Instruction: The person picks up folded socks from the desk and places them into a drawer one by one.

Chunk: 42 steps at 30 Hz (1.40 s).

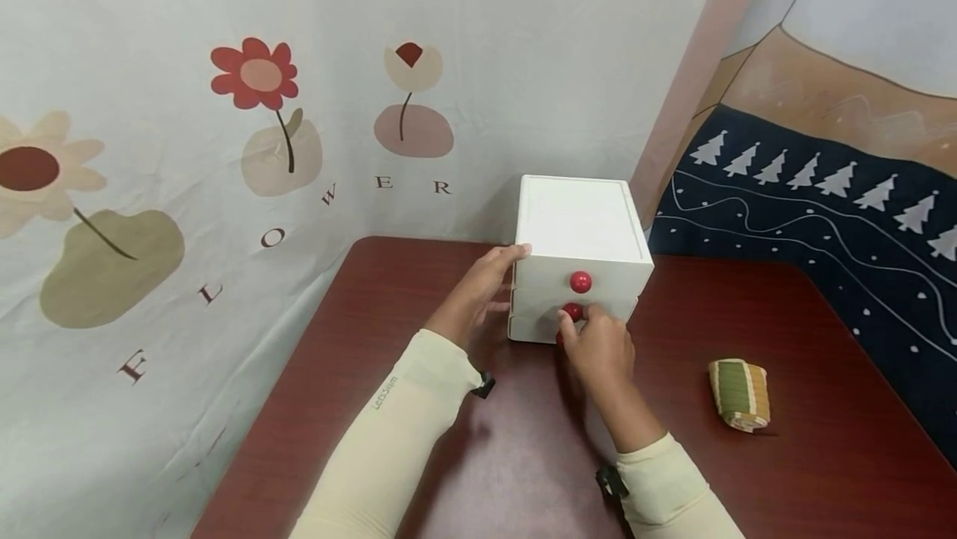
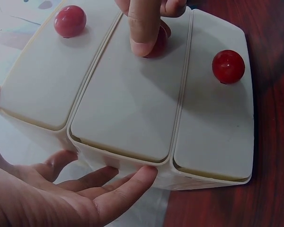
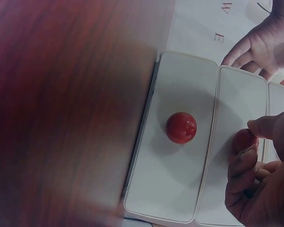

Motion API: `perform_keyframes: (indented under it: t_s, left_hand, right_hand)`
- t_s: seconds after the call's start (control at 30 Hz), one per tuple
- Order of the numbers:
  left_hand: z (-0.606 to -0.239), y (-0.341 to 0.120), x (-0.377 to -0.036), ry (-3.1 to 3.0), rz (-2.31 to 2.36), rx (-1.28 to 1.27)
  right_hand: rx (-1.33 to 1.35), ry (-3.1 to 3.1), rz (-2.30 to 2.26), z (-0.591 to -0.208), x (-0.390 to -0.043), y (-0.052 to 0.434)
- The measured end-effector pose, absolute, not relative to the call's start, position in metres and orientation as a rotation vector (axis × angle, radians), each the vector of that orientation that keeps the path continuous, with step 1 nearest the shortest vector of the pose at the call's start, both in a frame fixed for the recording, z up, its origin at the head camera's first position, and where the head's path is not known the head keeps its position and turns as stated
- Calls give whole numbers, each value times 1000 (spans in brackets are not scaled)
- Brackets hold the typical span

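Observation:
A small white chest of three drawers (image 1: 583, 219) stands on the table, each drawer front bearing a round red knob. My right hand (image 1: 601, 348) is at the middle drawer, thumb and fingers pinching its red knob (image 3: 244, 141). Against the chest's left side rests my left hand (image 1: 478, 286), its fingers extended along the wall and the thumb at the top front corner. In the left wrist view the fingertips (image 2: 146, 174) touch the side by the middle drawer. The top knob (image 1: 581, 281) and bottom knob (image 3: 181, 127) are untouched. All three drawer fronts sit about level.
A rolled cloth (image 1: 740, 394) with green, white and orange stripes lies on the dark red table (image 1: 673, 472), right of my right hand. Behind the table hangs a pale curtain (image 1: 486, 41) printed with flowers; a dark blue patterned one (image 1: 792, 248) hangs at the right.

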<state>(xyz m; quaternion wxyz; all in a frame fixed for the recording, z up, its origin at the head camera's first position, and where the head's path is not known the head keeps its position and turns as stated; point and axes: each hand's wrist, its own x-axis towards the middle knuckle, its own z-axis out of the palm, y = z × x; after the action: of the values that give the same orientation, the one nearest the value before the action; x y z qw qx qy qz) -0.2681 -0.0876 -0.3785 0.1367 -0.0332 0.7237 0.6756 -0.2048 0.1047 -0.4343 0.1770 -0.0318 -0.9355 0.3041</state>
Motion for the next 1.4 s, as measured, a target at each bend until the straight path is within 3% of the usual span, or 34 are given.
perform_keyframes:
  t_s: [0.5,1.4]
  left_hand:
    - [-382,-87,-268,2099,1966,-106]
    - [-382,-86,-269,2119,1947,-125]
  right_hand:
    - [-159,-3183,879,-434,-215,110]
    - [-146,-3257,749,-441,-223,107]
